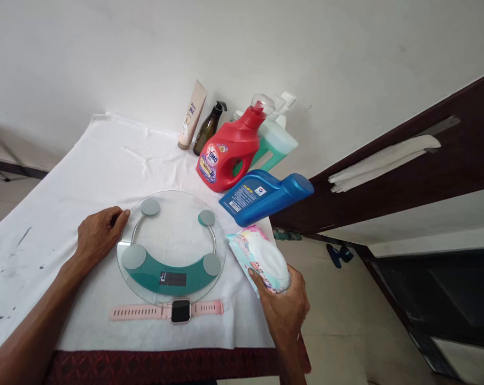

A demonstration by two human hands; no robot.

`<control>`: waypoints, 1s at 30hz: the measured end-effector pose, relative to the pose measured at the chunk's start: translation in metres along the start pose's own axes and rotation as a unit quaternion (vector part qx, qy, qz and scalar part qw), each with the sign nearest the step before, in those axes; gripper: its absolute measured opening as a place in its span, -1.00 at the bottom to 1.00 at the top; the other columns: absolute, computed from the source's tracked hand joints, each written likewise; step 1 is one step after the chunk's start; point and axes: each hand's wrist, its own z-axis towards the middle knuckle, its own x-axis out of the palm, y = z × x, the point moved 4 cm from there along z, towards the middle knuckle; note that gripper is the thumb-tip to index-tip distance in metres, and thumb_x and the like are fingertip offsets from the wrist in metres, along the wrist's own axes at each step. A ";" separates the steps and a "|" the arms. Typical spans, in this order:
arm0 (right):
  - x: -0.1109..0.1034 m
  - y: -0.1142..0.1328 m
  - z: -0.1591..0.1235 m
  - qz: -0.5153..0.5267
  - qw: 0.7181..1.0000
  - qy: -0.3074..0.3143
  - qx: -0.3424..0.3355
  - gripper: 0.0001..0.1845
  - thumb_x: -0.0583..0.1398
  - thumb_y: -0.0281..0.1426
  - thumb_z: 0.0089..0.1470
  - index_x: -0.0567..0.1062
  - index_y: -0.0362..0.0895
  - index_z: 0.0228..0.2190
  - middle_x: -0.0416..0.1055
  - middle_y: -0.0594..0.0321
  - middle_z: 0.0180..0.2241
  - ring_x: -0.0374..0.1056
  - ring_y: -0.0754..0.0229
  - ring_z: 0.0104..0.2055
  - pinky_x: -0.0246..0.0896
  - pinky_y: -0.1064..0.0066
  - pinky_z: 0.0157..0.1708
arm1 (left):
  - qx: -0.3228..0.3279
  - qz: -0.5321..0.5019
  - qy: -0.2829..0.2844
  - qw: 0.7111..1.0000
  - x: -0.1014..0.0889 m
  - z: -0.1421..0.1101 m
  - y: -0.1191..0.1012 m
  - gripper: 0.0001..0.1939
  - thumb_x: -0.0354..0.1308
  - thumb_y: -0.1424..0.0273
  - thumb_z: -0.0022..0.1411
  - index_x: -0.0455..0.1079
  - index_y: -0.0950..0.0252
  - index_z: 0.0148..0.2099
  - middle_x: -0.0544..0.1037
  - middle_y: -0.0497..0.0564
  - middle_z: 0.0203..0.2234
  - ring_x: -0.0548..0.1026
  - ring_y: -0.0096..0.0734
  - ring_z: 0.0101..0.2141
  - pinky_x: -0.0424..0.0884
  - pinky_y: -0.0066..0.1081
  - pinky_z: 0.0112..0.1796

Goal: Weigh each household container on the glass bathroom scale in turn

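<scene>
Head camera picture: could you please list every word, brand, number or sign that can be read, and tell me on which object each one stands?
"OMO": red bottle; smaller label print unreadable.
Blue bottle: yellow characters and fine print, too small to read surely.
Beige tube: lettering too small.
Wipes pack: printing too blurred.
Scale: light marks on its display, not surely readable.

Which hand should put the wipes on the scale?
Probably the right hand: it holds the wipes packet beside the glass scale, while the left hand is at the scale's left edge.
</scene>
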 end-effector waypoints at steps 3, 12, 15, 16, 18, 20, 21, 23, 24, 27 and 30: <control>0.012 -0.002 0.002 0.009 1.000 0.021 0.007 -0.04 0.37 0.27 -0.21 0.46 -0.17 0.01 0.49 -0.13 0.01 0.40 -0.27 0.06 0.32 -0.05 0.06 | -0.008 0.002 0.002 1.000 -0.001 0.000 0.000 -0.58 -0.13 0.04 0.36 0.31 0.19 -0.38 0.44 -0.02 -0.54 0.38 -0.28 -0.46 0.13 -0.36 -0.39; -0.011 0.034 0.061 0.099 0.993 0.062 -0.022 -0.06 0.34 0.23 -0.07 0.42 -0.11 0.16 0.36 -0.11 0.26 0.24 -0.26 0.33 0.14 -0.16 0.30 | -0.003 0.007 0.002 1.000 0.001 0.001 0.004 -0.56 -0.14 0.01 0.36 0.32 0.18 -0.37 0.45 -0.01 -0.54 0.40 -0.26 -0.45 0.13 -0.35 -0.40; -0.001 0.062 0.105 0.193 0.980 0.023 -0.050 -0.06 0.44 0.07 -0.10 0.36 -0.08 0.21 0.34 -0.06 0.30 0.25 -0.14 0.36 0.13 -0.09 0.34 | -0.005 0.002 0.002 1.000 0.001 0.000 0.004 -0.56 -0.14 0.00 0.35 0.32 0.18 -0.36 0.45 -0.01 -0.53 0.40 -0.25 -0.44 0.12 -0.36 -0.40; 0.007 0.071 0.120 0.234 0.970 0.024 -0.057 -0.04 0.48 0.03 -0.15 0.36 -0.08 0.20 0.36 -0.05 0.28 0.30 -0.12 0.33 0.18 -0.07 0.32 | -0.004 -0.001 0.001 1.000 0.000 0.000 0.004 -0.56 -0.14 0.00 0.35 0.33 0.18 -0.36 0.46 -0.01 -0.52 0.40 -0.25 -0.44 0.12 -0.36 -0.39; 0.025 0.085 0.143 0.304 0.951 0.024 -0.056 -0.07 0.54 -0.03 -0.26 0.42 -0.11 0.09 0.48 0.00 0.14 0.43 -0.07 0.18 0.31 -0.03 0.23 | -0.002 -0.006 0.002 1.000 0.001 0.000 0.004 -0.57 -0.14 0.01 0.35 0.32 0.18 -0.36 0.46 0.00 -0.51 0.40 -0.25 -0.44 0.12 -0.36 -0.39; 0.042 0.093 0.157 0.351 0.936 0.010 -0.028 -0.21 0.56 -0.05 -0.35 0.50 -0.14 -0.10 0.56 0.14 -0.12 0.51 0.00 -0.05 0.43 0.02 0.09 | 0.000 -0.009 0.004 1.000 0.002 0.000 0.003 -0.57 -0.14 0.01 0.35 0.30 0.19 -0.37 0.45 0.00 -0.51 0.39 -0.25 -0.44 0.11 -0.35 -0.38; 0.048 0.096 0.161 0.367 0.930 -0.001 -0.009 -0.28 0.56 -0.06 -0.39 0.52 -0.14 -0.21 0.55 0.23 -0.24 0.51 0.05 -0.15 0.47 0.05 0.01 | 0.002 -0.009 0.003 1.000 0.003 0.000 0.004 -0.57 -0.14 0.02 0.36 0.28 0.19 -0.39 0.45 0.00 -0.51 0.39 -0.25 -0.44 0.10 -0.35 -0.38; 0.058 0.100 0.162 0.392 0.920 -0.015 0.018 -0.38 0.57 -0.10 -0.45 0.50 -0.12 -0.37 0.47 0.35 -0.39 0.46 0.12 -0.29 0.51 0.10 -0.11 | 0.007 -0.010 -0.002 1.000 0.004 0.000 0.004 -0.57 -0.14 0.03 0.38 0.25 0.19 -0.40 0.42 -0.01 -0.53 0.37 -0.26 -0.44 0.08 -0.35 -0.38; 0.060 0.102 0.160 0.405 0.914 -0.022 0.024 -0.41 0.57 -0.13 -0.47 0.49 -0.11 -0.41 0.44 0.39 -0.43 0.44 0.14 -0.32 0.52 0.12 -0.15 | 0.010 -0.011 -0.005 1.000 0.005 0.000 0.005 -0.57 -0.14 0.03 0.39 0.24 0.19 -0.41 0.41 -0.01 -0.53 0.37 -0.27 -0.44 0.07 -0.35 -0.38; 0.054 0.115 0.150 0.432 0.901 -0.045 0.016 -0.41 0.58 -0.20 -0.53 0.52 -0.12 -0.41 0.44 0.40 -0.42 0.43 0.16 -0.34 0.54 0.16 -0.20 | 0.018 -0.018 -0.013 1.000 0.006 0.000 0.006 -0.57 -0.14 0.04 0.40 0.21 0.19 -0.41 0.40 -0.01 -0.53 0.37 -0.27 -0.42 0.05 -0.34 -0.38; 0.033 0.136 0.137 0.466 0.881 -0.082 -0.021 -0.46 0.59 -0.26 -0.50 0.53 -0.11 -0.42 0.43 0.37 -0.39 0.43 0.16 -0.32 0.55 0.18 -0.19 | 0.020 -0.021 -0.017 0.999 0.007 -0.001 0.006 -0.56 -0.14 0.04 0.40 0.17 0.19 -0.43 0.39 -0.01 -0.54 0.35 -0.28 -0.44 0.04 -0.34 -0.38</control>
